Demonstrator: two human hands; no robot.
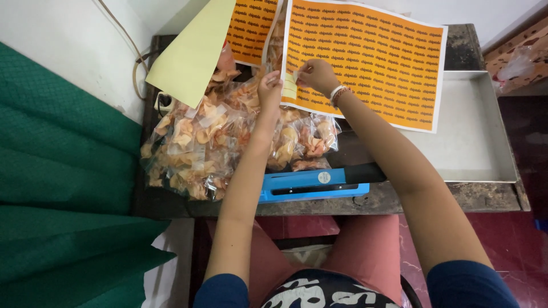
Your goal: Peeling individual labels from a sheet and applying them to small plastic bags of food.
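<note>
A large orange sticker sheet (371, 63) with rows of small printed labels lies tilted over the table's far side. My right hand (317, 75) pinches a small label at the sheet's lower left corner. My left hand (269, 88) holds that same corner from the left, fingers on the pale peeled patch. Both hands hover above a pile of clear bags (200, 142) filled with orange-pink crackers.
A blue heat sealer (311, 184) lies at the table's near edge. A shallow metal tray (485, 137) sits at the right, partly under the sheet. A second orange sheet (251, 28) and pale yellow backing paper (191, 54) lean at the back. Green cloth (63, 171) fills the left.
</note>
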